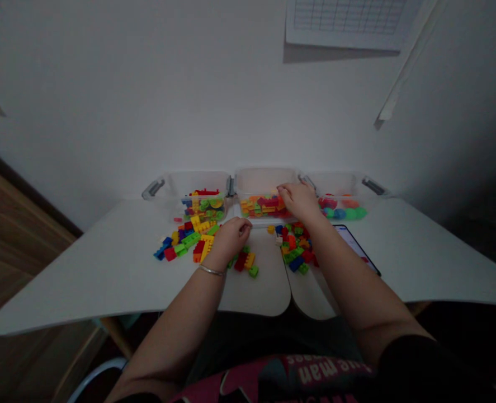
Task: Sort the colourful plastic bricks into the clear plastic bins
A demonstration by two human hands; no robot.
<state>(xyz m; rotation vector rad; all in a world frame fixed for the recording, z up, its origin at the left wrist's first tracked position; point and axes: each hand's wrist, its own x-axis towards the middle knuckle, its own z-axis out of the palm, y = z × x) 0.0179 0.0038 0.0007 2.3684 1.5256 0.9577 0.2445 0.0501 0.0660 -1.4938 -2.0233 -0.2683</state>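
My left hand (232, 239), a bracelet at its wrist, hovers over the loose toy building bricks (191, 239) left of centre. Its fingers are curled together, and whatever they hold, if anything, is hidden. My right hand (301, 200) reaches over the right end of the middle clear bin (267, 180), fingers bent down and drawn together. Orange and red bricks (268, 204) lie in that bin just below the fingertips. I cannot make out whether a piece is between them. Another pile of mixed bricks (294, 246) spreads below my right wrist.
A left clear bin (199, 182) holds coloured pieces, and a right clear bin (334, 182) holds round green, blue and orange ones. A phone (358, 249) lies beside my right forearm. The white table (122, 263) has a seam near its middle, and a wall stands behind.
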